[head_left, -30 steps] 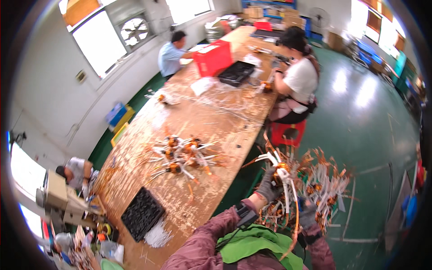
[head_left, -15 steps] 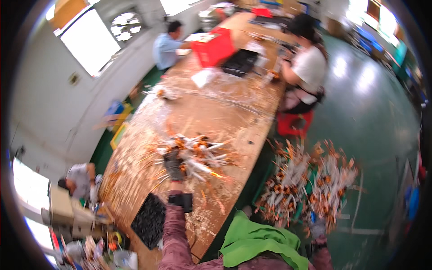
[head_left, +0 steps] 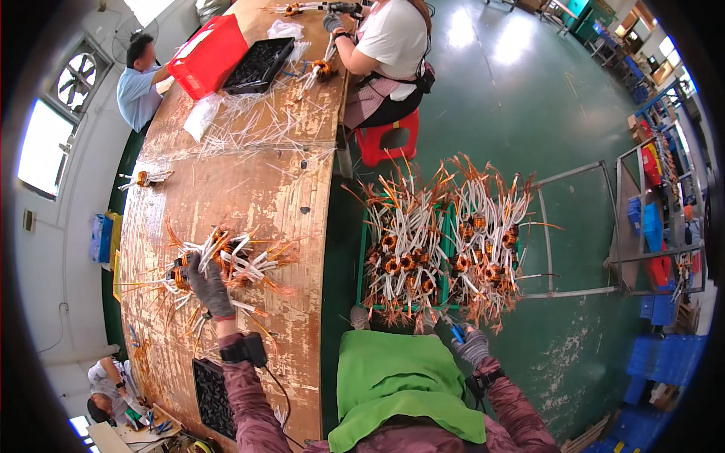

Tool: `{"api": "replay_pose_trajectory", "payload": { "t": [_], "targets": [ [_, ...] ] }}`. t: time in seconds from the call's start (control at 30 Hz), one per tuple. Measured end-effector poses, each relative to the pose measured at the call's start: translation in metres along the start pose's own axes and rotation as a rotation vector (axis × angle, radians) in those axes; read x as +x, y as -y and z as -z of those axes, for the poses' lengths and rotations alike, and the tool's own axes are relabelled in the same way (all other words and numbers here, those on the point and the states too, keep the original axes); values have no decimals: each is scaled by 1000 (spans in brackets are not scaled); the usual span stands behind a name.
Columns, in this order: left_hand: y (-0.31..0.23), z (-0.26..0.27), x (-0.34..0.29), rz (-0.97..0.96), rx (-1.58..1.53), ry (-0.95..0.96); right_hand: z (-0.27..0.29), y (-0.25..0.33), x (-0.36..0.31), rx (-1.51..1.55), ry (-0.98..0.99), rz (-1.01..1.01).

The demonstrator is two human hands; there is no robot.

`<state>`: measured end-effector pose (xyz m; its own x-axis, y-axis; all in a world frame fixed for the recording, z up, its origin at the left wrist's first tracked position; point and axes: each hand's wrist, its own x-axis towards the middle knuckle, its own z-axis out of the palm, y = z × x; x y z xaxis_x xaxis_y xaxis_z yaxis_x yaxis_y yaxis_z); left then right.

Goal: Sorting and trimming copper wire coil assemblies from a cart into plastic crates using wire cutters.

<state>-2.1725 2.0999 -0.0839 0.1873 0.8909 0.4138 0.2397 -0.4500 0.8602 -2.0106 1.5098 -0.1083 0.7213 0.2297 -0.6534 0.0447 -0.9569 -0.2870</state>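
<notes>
A pile of copper-wound coils with white-sleeved leads and frayed copper ends point(head_left: 238, 260) lies on the wooden table. My left hand point(head_left: 210, 288), in a grey glove, is at the pile's near left side, its fingers curled against a dark-banded copper coil point(head_left: 180, 276); the fingertips are partly hidden. My right hand point(head_left: 473, 347), also gloved, is closed around a blue-handled hand tool, seemingly pliers point(head_left: 458, 332). It is low at my right, beside green crates point(head_left: 364, 260) heaped with similar coils.
A black tray of small dark parts point(head_left: 214, 396) stands near my left forearm. Farther along the table point(head_left: 294, 181) are a red bin point(head_left: 208, 57), another black tray point(head_left: 259, 66) and scattered white strips. One co-worker point(head_left: 389, 45) sits on a red stool point(head_left: 389, 143); others work at the left.
My view has swung to the right, so the table and pile appear farther left and the crates nearer the middle. My left hand remains at the pile; my right still holds the blue-handled tool.
</notes>
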Motion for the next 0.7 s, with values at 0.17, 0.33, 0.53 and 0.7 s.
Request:
{"api": "replay_pose_trajectory", "payload": {
  "t": [0.17,0.33,0.53,0.7],
  "targets": [
    [-41,-141,-148,48,134,688,-21,-57,32,112,23,152],
    [54,-275,-305,619,58,1077,-23,-109,43,159,73,-53],
    [155,-374,-386,700,631,1177,-78,-223,2,225,195,-422],
    [170,-415,-415,662,767,1027,-94,-276,-8,289,302,-474]
  ]
}}
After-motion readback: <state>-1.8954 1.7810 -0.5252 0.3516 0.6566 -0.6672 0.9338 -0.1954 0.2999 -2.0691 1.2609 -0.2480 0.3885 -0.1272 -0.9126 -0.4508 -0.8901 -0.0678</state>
